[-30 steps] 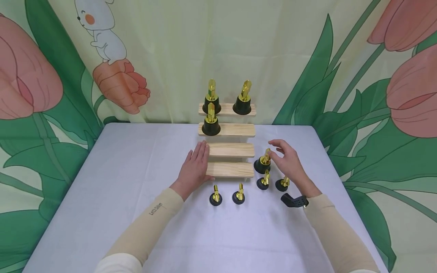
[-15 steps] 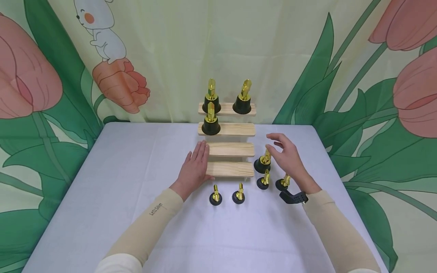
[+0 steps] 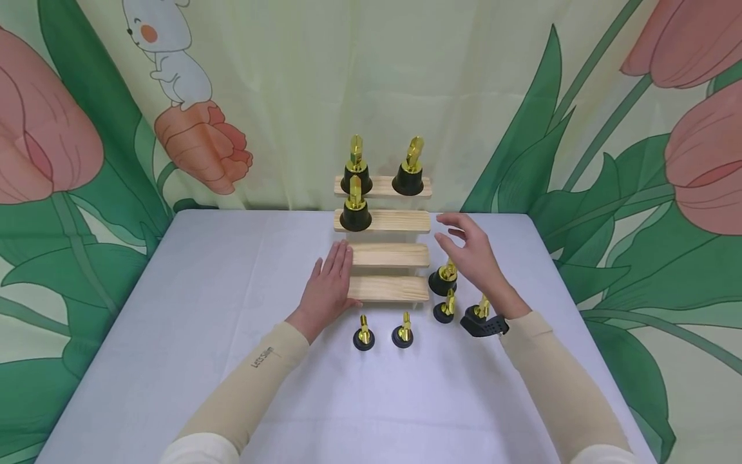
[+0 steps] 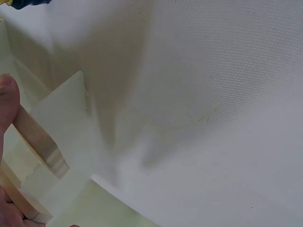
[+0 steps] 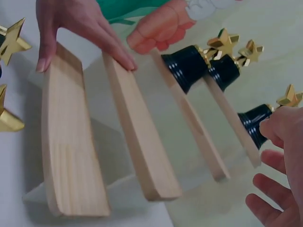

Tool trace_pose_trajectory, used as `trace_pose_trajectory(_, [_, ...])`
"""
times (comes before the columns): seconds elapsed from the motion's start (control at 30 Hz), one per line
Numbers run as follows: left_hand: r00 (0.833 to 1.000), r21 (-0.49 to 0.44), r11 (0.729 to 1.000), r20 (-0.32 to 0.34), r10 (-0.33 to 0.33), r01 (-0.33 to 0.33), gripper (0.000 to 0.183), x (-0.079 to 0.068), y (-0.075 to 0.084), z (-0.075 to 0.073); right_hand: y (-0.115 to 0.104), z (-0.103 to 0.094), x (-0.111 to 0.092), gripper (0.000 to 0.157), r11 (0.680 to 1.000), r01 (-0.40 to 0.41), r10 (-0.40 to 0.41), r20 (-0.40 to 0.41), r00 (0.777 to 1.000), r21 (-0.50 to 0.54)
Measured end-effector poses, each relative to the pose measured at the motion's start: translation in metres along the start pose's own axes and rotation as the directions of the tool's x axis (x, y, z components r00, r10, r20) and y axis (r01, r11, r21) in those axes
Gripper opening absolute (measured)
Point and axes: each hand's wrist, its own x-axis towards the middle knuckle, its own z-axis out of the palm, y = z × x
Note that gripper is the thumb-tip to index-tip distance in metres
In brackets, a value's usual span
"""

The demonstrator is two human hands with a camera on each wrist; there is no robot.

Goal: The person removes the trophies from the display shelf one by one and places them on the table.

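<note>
My left hand rests at the left ends of the lower two boards of a tiered wooden display stand, its fingers straight. In the right wrist view that hand touches the board ends. My right hand hovers right of the stand, fingers loosely bent and holding nothing. Below it, partly covered, a larger gold star trophy stands on the table. On the top board stand two trophies, one at the left and one at the right. Another trophy occupies the second board's left end.
Two small trophies stand in front of the stand, one left and one right. Two more small ones, a nearer-in one and another by the wrist strap, stand right of it. A printed curtain hangs behind the white table.
My right hand has moved up and left, away from the larger trophy on the table, which stays where it was. My left hand has kept its place on the stand.
</note>
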Motion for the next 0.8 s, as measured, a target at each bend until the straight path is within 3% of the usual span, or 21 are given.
trace_pose_trajectory(0.37, [1.0,0.0,1.0,-0.003,-0.003,0.003,0.122,0.0,-0.001,0.001,-0.021,0.015,0.016,0.035,0.994,0.086,-0.086,0.002,0.996,0.069])
trace_pose_trajectory(0.8, [1.0,-0.011,1.0,0.011,-0.006,0.007,0.122,0.0,-0.001,0.003,-0.038,0.026,0.026,0.036,0.989,0.08,-0.085,0.036,0.996,0.123])
